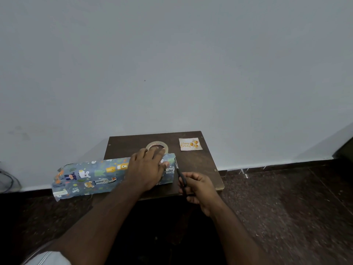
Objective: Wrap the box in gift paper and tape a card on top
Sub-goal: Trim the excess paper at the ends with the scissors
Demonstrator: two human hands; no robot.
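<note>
Blue gift paper (91,176) printed with cartoon animals lies across a small dark wooden board (198,163) and hangs off its left side. My left hand (147,169) presses flat on the paper's right end, fingers spread; whatever is under the paper is hidden. My right hand (198,188) grips black-handled scissors (180,175) whose blades point up along the paper's right edge. A roll of tape (166,146) lies just behind my left hand. A "Happy Birthday" card (190,144) with gold balloons sits at the board's back right corner.
The board rests on a dark stone floor (286,207) against a pale wall (172,64). A dark cable (9,178) lies at the far left by the wall. A dark object (345,150) shows at the right edge.
</note>
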